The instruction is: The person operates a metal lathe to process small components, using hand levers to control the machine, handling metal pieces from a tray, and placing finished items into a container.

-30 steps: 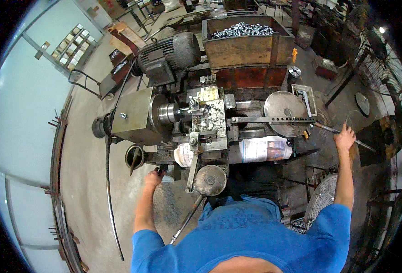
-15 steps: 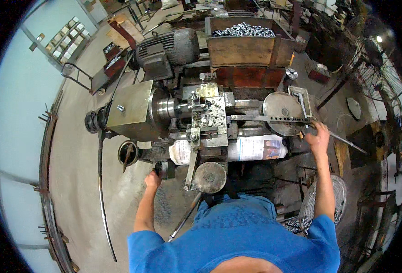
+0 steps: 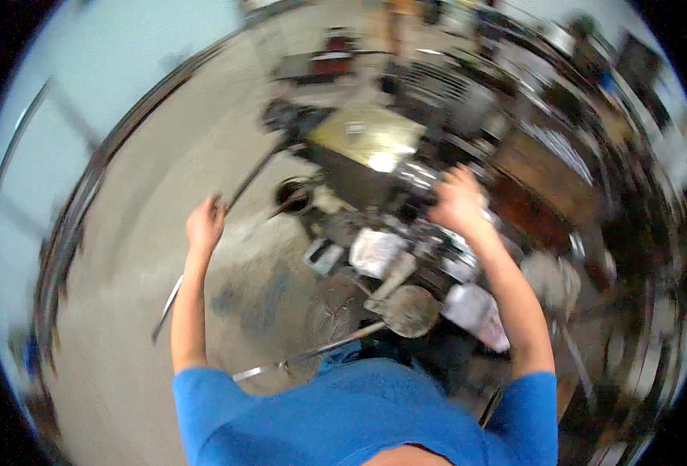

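Blur smeared the whole picture, yet the main shapes held. The right hand (image 3: 458, 203) lay on top of the lathe (image 3: 394, 175), right of the frame's centre, fingers curled down over dark metal near the bright chuck end; whether it gripped a part or only rested there could not be told. The left hand (image 3: 205, 225), left of centre, was closed around the upper end of a long thin rod (image 3: 238, 190) that ran diagonally toward the machine's head. Below the machine a round handwheel (image 3: 411, 311) stood out, and a grey concrete floor (image 3: 126, 311) filled the left half. Judged by its look, the rod was stiff steel, light enough for one hand but likely oily, so a full-fist hold near its end seemed soundest.
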The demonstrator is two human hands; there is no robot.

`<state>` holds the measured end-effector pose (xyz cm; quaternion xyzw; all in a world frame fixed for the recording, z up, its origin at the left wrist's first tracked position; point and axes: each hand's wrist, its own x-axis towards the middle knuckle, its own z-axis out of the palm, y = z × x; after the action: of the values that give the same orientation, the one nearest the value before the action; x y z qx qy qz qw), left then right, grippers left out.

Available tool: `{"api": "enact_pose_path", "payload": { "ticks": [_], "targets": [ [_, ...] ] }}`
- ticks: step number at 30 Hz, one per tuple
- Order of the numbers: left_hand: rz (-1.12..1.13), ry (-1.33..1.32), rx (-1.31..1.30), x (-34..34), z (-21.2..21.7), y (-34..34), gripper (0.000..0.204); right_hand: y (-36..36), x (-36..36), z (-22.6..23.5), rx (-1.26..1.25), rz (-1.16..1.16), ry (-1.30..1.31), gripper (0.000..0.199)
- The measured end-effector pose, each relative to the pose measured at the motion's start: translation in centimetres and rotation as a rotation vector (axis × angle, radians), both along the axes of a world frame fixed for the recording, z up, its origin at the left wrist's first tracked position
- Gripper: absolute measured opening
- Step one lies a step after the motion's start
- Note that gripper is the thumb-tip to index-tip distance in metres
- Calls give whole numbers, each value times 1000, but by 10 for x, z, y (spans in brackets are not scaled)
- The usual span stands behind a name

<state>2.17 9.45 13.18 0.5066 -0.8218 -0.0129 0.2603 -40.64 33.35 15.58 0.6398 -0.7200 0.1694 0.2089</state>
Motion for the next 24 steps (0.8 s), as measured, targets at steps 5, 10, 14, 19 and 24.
{"api": "enact_pose_path", "payload": {
  "ticks": [5,10,14,19,24],
  "targets": [
    [366,-145,356,93,-33,14,48,-17,-15,-12,244,11,54,23],
    [419,-2,423,68,-37,74,62,-23,-19,-14,289,117,-20,13],
    [486,-27,448,54,-32,107,61,-30,-12,-14,197,165,4,17],
    [438,-26,353,27,-41,148,44,-27,-18,-22,220,86,-6,16],
    [184,-179,498,34,-39,119,40,10,-14,18,61,-16,47,19]
  ]
}}
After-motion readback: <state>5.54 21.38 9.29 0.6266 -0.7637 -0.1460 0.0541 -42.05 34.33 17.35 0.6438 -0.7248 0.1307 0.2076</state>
